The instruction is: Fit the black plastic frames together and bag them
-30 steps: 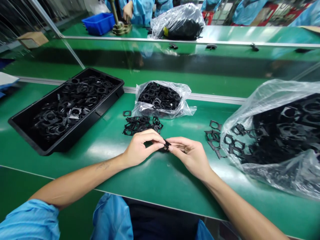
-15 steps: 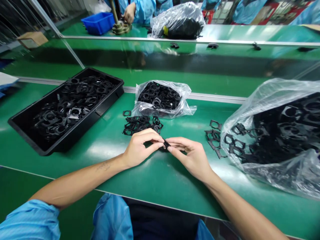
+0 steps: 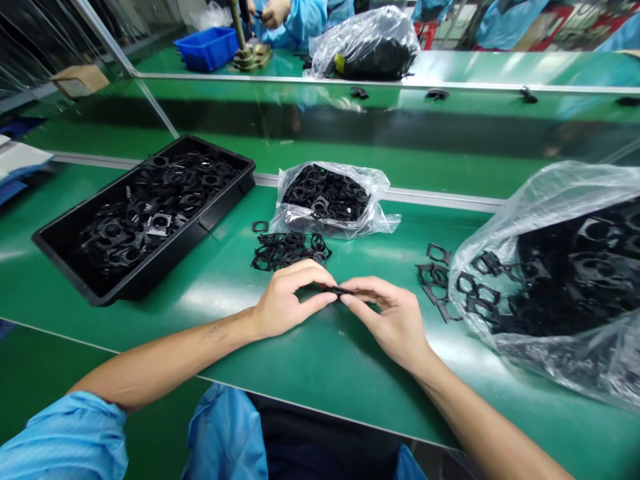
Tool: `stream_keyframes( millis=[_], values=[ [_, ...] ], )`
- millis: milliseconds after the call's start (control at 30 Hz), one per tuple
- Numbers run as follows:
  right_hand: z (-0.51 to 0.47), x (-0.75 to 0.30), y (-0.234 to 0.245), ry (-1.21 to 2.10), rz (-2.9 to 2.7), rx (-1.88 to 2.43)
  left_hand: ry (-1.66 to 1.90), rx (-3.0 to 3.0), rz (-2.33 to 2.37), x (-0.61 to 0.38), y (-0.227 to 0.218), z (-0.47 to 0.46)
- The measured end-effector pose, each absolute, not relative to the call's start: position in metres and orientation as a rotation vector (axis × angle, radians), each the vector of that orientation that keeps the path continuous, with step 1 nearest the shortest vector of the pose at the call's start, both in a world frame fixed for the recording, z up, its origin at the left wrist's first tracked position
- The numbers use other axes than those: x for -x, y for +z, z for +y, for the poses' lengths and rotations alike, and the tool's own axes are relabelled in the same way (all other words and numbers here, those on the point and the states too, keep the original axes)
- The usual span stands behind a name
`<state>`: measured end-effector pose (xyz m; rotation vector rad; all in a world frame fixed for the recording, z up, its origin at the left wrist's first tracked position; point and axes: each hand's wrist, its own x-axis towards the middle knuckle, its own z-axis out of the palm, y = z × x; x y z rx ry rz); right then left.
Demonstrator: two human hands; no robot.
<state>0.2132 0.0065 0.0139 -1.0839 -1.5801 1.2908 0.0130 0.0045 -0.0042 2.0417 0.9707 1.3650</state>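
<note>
Between my two hands is a small black plastic part [image 3: 339,291], seen nearly edge-on, its shape mostly hidden by fingers. My left hand [image 3: 293,298] pinches its left end between thumb and fingertips. From the other side my right hand [image 3: 387,308] grips it the same way. Just beyond my left hand lies a loose pile of thin black plastic frames and rings [image 3: 287,251]. Behind that pile sits a clear plastic bag [image 3: 385,181] filled with black rings. A few square black frames [image 3: 435,277] lie to the right of my right hand.
A black tray [image 3: 200,223] heaped with black frames stands at the left. A large clear bag [image 3: 540,180] of black frames spreads over the right side. Across the divider are a blue bin [image 3: 207,50], a wrapped black bundle [image 3: 373,50] and a co-worker's hand [image 3: 276,12].
The black part has turned from slanted to nearly level between my fingers, both hands still gripping it. The whole view has shifted slightly. Across the divider, the co-worker's hand has risen.
</note>
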Motion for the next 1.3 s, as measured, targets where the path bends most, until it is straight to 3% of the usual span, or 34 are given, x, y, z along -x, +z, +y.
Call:
stream_keyframes(
  millis=[467,900,1300],
  values=[
    [0.0050,-0.2117,0.0128,1.312,-1.544,1.085,1.433,-2.167,0.987,-0.0121,-0.0016,0.0022],
    [0.0048,-0.2126,0.0147,1.243,-1.640,1.092,1.244,-1.663,0.892,-0.0100,-0.0067,0.0107],
    [0.0042,-0.2122,0.0163,1.275,-1.600,1.093,1.301,-1.855,0.921,-0.0086,-0.0039,0.0080]
  ],
)
